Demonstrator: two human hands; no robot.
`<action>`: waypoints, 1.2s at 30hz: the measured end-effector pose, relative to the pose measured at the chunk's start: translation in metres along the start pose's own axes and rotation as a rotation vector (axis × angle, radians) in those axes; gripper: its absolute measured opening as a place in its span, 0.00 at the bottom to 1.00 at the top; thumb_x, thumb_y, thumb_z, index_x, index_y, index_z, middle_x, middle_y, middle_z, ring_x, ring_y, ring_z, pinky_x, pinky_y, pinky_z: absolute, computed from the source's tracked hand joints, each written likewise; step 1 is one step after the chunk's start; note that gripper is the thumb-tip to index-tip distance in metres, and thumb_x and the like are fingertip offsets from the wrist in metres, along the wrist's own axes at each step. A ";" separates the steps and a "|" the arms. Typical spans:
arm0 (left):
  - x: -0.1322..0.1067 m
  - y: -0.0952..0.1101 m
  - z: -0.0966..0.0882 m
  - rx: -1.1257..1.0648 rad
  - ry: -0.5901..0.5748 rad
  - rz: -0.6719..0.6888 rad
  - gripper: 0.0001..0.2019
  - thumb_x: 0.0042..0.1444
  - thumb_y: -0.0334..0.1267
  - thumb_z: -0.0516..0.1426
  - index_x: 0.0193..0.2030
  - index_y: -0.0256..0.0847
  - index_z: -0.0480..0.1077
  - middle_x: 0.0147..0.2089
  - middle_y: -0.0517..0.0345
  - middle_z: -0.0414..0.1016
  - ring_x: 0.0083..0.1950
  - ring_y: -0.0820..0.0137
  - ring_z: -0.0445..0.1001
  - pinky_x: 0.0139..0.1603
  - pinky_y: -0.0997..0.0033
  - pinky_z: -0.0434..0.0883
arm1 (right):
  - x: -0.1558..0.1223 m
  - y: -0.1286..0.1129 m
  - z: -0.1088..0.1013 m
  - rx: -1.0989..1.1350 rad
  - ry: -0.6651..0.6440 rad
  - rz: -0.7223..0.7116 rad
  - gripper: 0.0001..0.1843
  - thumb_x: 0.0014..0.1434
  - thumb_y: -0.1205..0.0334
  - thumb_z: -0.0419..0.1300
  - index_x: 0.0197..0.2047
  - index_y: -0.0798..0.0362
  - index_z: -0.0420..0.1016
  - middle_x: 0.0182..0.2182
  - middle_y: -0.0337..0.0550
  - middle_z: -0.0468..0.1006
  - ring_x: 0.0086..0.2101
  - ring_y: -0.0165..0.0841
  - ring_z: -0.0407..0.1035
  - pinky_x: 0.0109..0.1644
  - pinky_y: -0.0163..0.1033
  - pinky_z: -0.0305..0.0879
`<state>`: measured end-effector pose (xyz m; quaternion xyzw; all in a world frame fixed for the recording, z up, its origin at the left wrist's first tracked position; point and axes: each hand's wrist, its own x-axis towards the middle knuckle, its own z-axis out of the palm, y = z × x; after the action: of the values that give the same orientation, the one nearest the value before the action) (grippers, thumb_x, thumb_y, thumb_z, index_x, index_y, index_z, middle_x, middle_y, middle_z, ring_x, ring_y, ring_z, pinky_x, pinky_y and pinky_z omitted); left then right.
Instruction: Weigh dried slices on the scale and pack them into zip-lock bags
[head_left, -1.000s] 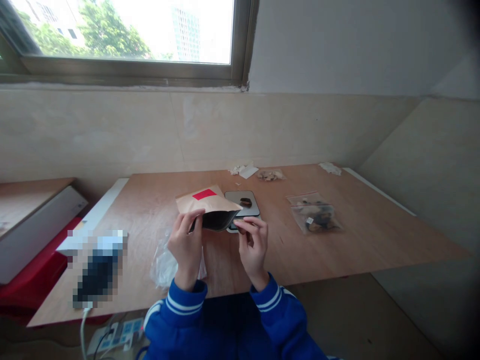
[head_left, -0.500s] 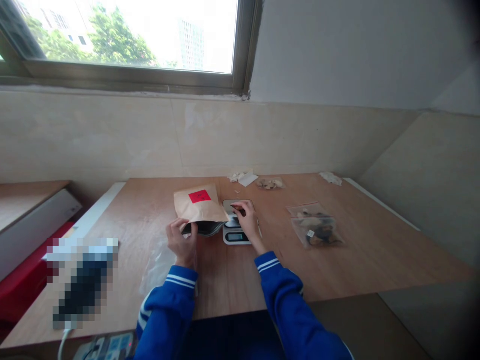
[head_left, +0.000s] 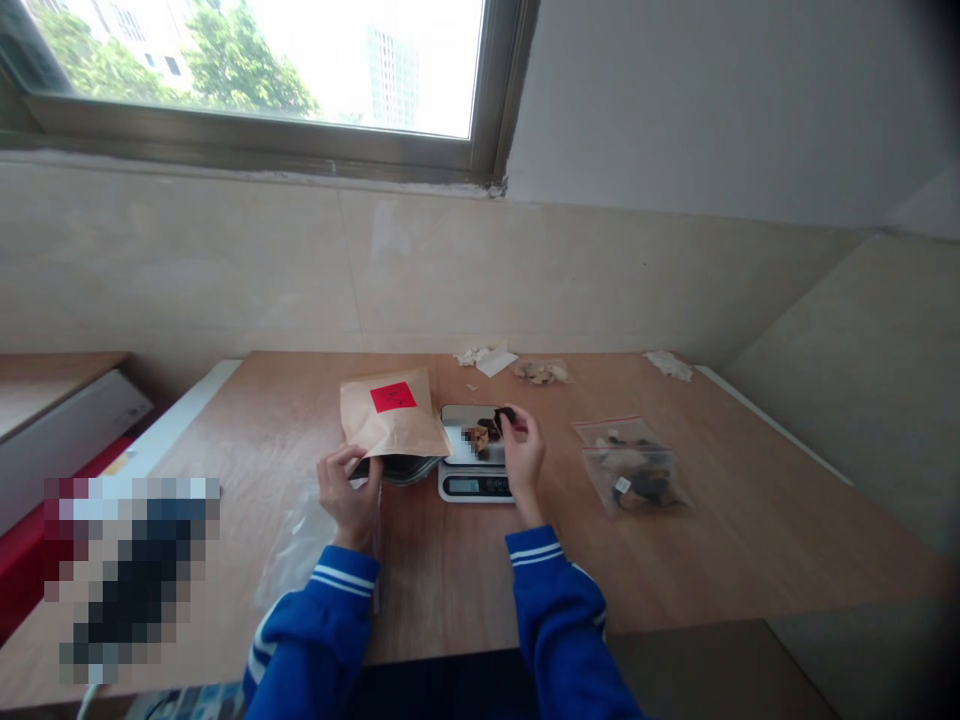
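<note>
At the middle of the plywood tabletop (head_left: 750, 540), the right hand (head_left: 523, 455) has lifted just above the digital scale (head_left: 476, 486), its fingers pinched on a dark dried piece (head_left: 506, 416), while the left hand (head_left: 349, 500), half curled, grips the lower edge of a kraft paper pouch (head_left: 394, 415) (red label on its face). More pieces (head_left: 480, 436) sit on the pan; a zip bag (head_left: 634, 470) of similar bits lies rightward, beneath the window (head_left: 255, 60).

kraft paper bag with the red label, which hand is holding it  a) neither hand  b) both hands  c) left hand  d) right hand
c. The left hand grips the lower edge of the kraft paper bag, while the right hand is apart from it, pinching a dark piece above the digital scale.
</note>
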<state>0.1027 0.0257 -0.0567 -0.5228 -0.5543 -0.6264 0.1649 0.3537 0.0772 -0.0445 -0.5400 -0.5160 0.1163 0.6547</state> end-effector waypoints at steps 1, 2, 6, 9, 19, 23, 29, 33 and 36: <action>0.000 0.000 0.000 -0.003 0.004 0.008 0.06 0.54 0.35 0.61 0.37 0.40 0.68 0.35 0.56 0.73 0.41 0.66 0.74 0.42 0.66 0.73 | 0.001 0.003 -0.002 -0.008 0.040 0.043 0.18 0.61 0.52 0.58 0.47 0.56 0.75 0.41 0.51 0.79 0.38 0.35 0.72 0.45 0.41 0.68; 0.000 0.000 0.000 -0.008 0.008 0.008 0.06 0.54 0.35 0.61 0.37 0.40 0.68 0.35 0.56 0.73 0.41 0.67 0.74 0.42 0.66 0.73 | 0.001 0.007 -0.004 -0.017 0.065 0.078 0.20 0.60 0.51 0.58 0.49 0.56 0.75 0.40 0.51 0.79 0.36 0.35 0.72 0.43 0.40 0.68; 0.000 0.003 -0.001 -0.054 0.011 -0.058 0.07 0.54 0.36 0.61 0.37 0.40 0.68 0.35 0.57 0.72 0.42 0.66 0.74 0.42 0.66 0.74 | 0.001 0.017 -0.005 -0.044 0.042 0.126 0.23 0.59 0.50 0.58 0.51 0.57 0.72 0.39 0.51 0.79 0.32 0.33 0.70 0.39 0.39 0.68; 0.000 0.004 0.000 -0.105 0.004 -0.097 0.07 0.53 0.36 0.62 0.37 0.39 0.68 0.35 0.57 0.71 0.42 0.67 0.74 0.39 0.68 0.76 | 0.000 0.017 -0.004 -0.066 -0.011 0.078 0.20 0.59 0.52 0.57 0.50 0.56 0.73 0.42 0.52 0.79 0.35 0.35 0.71 0.41 0.40 0.68; 0.000 0.005 -0.001 -0.190 -0.012 -0.146 0.08 0.53 0.37 0.62 0.36 0.39 0.68 0.36 0.57 0.70 0.42 0.69 0.74 0.36 0.71 0.76 | -0.001 0.017 -0.008 -0.141 0.023 0.002 0.15 0.62 0.58 0.51 0.44 0.56 0.74 0.42 0.53 0.77 0.42 0.38 0.70 0.46 0.43 0.67; 0.000 0.005 -0.001 -0.199 -0.015 -0.147 0.07 0.53 0.36 0.62 0.36 0.39 0.68 0.36 0.57 0.70 0.41 0.69 0.74 0.36 0.71 0.76 | -0.003 0.016 -0.005 -0.153 -0.062 -0.020 0.16 0.63 0.56 0.51 0.45 0.55 0.75 0.42 0.52 0.78 0.41 0.37 0.71 0.45 0.42 0.68; -0.002 0.002 0.000 -0.216 -0.024 -0.158 0.07 0.53 0.36 0.62 0.36 0.39 0.68 0.37 0.57 0.70 0.41 0.70 0.73 0.36 0.71 0.76 | -0.006 0.012 -0.006 -0.145 -0.125 -0.045 0.19 0.66 0.52 0.49 0.45 0.55 0.75 0.42 0.52 0.79 0.40 0.37 0.72 0.46 0.43 0.68; -0.004 0.001 0.001 -0.213 -0.028 -0.170 0.07 0.53 0.36 0.62 0.36 0.39 0.68 0.37 0.57 0.70 0.41 0.69 0.73 0.37 0.70 0.76 | -0.008 0.010 -0.005 -0.098 -0.125 -0.050 0.18 0.67 0.53 0.48 0.46 0.54 0.74 0.44 0.52 0.80 0.43 0.38 0.73 0.49 0.44 0.69; -0.004 0.000 0.001 -0.203 -0.035 -0.171 0.07 0.53 0.37 0.62 0.36 0.40 0.68 0.37 0.56 0.70 0.42 0.68 0.73 0.37 0.69 0.76 | -0.006 0.008 -0.006 -0.127 -0.080 -0.089 0.17 0.68 0.55 0.48 0.45 0.54 0.74 0.43 0.52 0.79 0.44 0.38 0.73 0.49 0.45 0.69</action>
<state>0.1048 0.0252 -0.0600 -0.4984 -0.5334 -0.6818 0.0477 0.3593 0.0722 -0.0534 -0.5517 -0.5717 0.0755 0.6026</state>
